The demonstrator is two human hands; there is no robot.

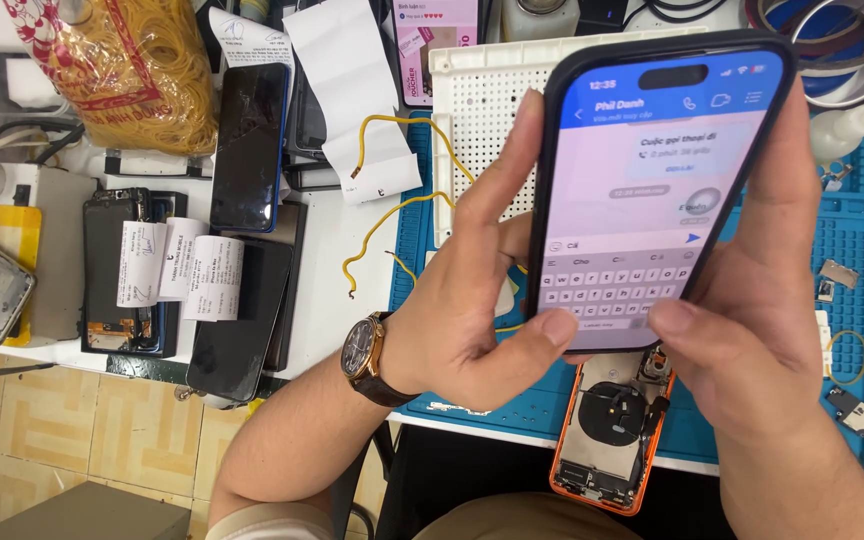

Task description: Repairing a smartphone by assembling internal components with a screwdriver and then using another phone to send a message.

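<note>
- Smartphone point(652, 190) in a dark case was held up above the desk point(332, 250), at about 1 o'clock from the frame's centre, its lit screen showing a chat window and an on-screen keyboard.
- Left hand point(472, 300) was curled around the phone's left edge, fingers along the side and the thumb laid across the lower part of the screen over the keyboard.
- Right hand point(752, 320) gripped the phone's right edge, fingers up the side, its thumb also resting at the keyboard's lower rim.
- Wristwatch point(360, 350) with a brown strap and gold-toned case sat on the left wrist, at 8 o'clock from the phone.
- Opened phone with an orange frame point(612, 430) lay directly below the held phone, at 6 o'clock, its internals exposed, on a blue work mat point(852, 250).
- White perforated tray point(482, 110) stood at 10 o'clock from the phone, with yellow wires point(392, 215) trailing off its left side.
- Dark phones with paper slips point(167, 275) lay well apart at 9 o'clock on the desk.
- Bag of yellow rubber bands point(132, 70) sat at the far 10 o'clock corner.
- Rolls of tape point(842, 45) lay at 1 o'clock, near the top right.
</note>
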